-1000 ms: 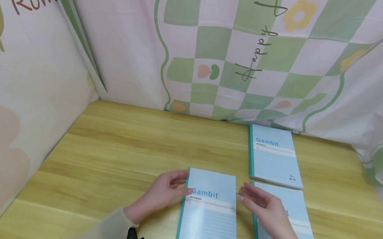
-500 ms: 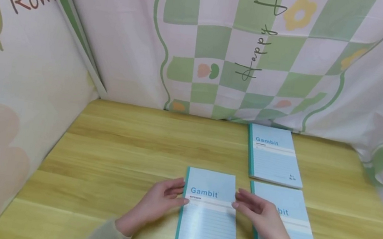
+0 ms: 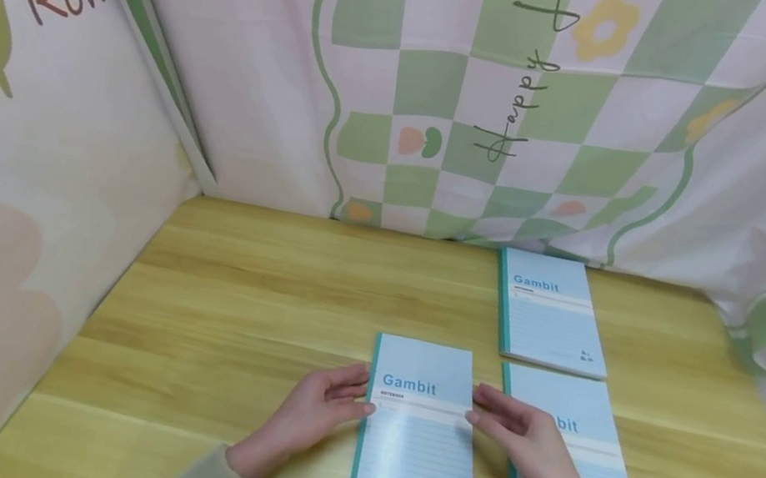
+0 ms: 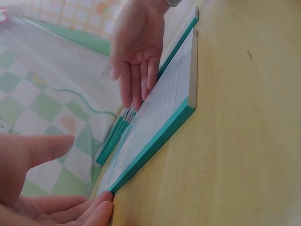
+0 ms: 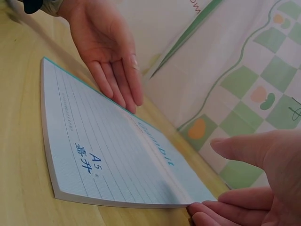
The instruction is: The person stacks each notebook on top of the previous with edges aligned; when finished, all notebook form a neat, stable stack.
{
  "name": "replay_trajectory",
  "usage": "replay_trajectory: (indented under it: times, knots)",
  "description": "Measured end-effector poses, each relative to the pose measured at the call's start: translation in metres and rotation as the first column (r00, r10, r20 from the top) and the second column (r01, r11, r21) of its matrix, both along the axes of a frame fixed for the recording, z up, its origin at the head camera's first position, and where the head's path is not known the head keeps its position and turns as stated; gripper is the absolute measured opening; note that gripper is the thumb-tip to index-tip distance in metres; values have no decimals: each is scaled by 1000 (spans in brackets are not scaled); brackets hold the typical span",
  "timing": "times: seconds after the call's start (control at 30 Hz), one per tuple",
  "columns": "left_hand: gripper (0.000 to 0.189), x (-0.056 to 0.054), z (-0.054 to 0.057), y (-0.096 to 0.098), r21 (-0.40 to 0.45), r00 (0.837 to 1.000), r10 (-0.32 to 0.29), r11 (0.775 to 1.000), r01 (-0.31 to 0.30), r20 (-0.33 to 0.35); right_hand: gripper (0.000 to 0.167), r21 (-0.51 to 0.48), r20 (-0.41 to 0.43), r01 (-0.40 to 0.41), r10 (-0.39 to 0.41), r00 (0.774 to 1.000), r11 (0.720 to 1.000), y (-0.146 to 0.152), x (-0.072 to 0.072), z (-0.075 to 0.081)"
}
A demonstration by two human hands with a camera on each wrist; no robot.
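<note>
A light blue Gambit notebook (image 3: pixel 421 440) with a teal spine lies flat at the front middle of the wooden table. At its spine edge, my left hand (image 3: pixel 308 413) touches the side with its fingertips, thumb raised above the cover in the left wrist view. The right hand (image 3: pixel 532 442) stands at the opposite edge, fingertips against the pages' side in the right wrist view, its thumb also held up off the cover. Neither hand is curled round the notebook. Part of a second notebook (image 3: pixel 593 460) is hidden under the right hand and wrist.
Behind the second notebook, a stack of notebooks (image 3: pixel 552 318) lies at the back right, close to the curtain (image 3: pixel 437 53); the left wrist view shows several teal spines there. A printed cloth wall (image 3: pixel 22 170) borders the table (image 3: pixel 230 289) on the left.
The right hand has come left to the notebook's edge, and both hands have slid slightly toward the front. The notebooks look to be in the same places.
</note>
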State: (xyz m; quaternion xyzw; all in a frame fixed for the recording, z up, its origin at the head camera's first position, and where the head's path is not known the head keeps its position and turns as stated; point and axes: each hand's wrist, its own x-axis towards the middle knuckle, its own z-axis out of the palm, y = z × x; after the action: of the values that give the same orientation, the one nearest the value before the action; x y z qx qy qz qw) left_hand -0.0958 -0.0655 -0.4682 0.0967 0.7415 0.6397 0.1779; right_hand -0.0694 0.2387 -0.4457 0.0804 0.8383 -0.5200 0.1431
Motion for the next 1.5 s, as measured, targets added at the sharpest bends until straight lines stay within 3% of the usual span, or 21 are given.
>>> replay_trajectory:
  times: [0.43,0.73,0.97,1.13,1.4,1.5]
  knots:
    - [67,-1,-1,5,14,998,54,998,-54,8,73,-13,6,17,-16,1000,1000,2,-1,-3]
    - [66,-10,-2,3,80,993,84,993,-90,79,73,-22,19,26,-26,999,999,0,-1,-4]
    - [59,-20,-4,1,100,991,50,993,-63,126,75,-26,27,30,-29,999,999,1,-1,-4]
    - [51,-26,-3,5,122,992,46,991,-61,120,75,-37,28,32,-31,999,999,2,-1,-5]
    - [36,-24,-4,16,44,993,-4,999,-1,115,73,-41,23,36,-35,999,999,2,-2,-6]
    - [33,-24,-4,17,58,993,-29,998,23,116,74,-39,26,40,-39,999,998,2,-2,-6]
